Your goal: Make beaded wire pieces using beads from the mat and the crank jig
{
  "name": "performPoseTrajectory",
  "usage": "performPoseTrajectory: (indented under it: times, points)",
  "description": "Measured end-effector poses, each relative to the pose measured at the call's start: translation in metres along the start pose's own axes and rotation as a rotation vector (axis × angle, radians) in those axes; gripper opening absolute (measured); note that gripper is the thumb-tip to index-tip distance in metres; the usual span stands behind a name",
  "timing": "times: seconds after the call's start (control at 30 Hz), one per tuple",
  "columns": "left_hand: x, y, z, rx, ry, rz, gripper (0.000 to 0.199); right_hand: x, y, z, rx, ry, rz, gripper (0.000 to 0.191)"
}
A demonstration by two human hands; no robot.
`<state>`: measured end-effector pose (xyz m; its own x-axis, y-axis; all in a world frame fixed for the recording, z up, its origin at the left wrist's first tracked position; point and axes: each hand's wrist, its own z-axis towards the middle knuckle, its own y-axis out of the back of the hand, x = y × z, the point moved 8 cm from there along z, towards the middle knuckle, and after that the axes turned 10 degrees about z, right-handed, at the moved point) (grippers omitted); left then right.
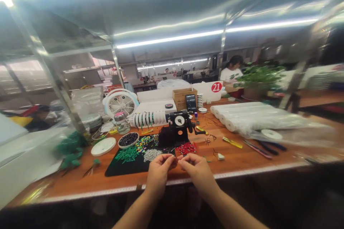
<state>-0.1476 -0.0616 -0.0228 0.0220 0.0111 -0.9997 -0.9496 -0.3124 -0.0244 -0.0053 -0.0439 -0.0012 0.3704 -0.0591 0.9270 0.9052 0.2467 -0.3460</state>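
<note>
Fine fingertip work was in hand, the left hand [158, 171] and right hand [200, 173] pinched close together, whatever either grip held too small to tell, silver beads [152, 155] at ten o'clock, red pieces [186, 148] at one, any further move calling for delicacy.

Bowl [128, 140] and bead piles [152, 155] on the mat [114, 169], round lid [103, 146] left of it, fan [120, 103] behind, winding machine [180, 123] before the box [179, 99], rolls [249, 114] and pliers [258, 149] to the right.
</note>
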Motion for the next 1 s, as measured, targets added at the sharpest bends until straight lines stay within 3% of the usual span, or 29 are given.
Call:
performPoseTrajectory:
  times: [0.73,0.83,1.0]
  points:
    - [-0.004,-0.014,-0.006,0.119,0.089,-0.219,0.026,0.000,-0.002,0.004,-0.003,-0.024,0.029,0.014]
    - [-0.007,-0.011,-0.005,0.114,0.027,-0.111,0.023,0.000,-0.003,0.004,0.011,-0.027,0.055,0.015]
    - [-0.027,-0.005,-0.008,0.030,-0.210,0.251,0.016,-0.002,-0.003,0.005,0.022,-0.017,0.020,0.016]
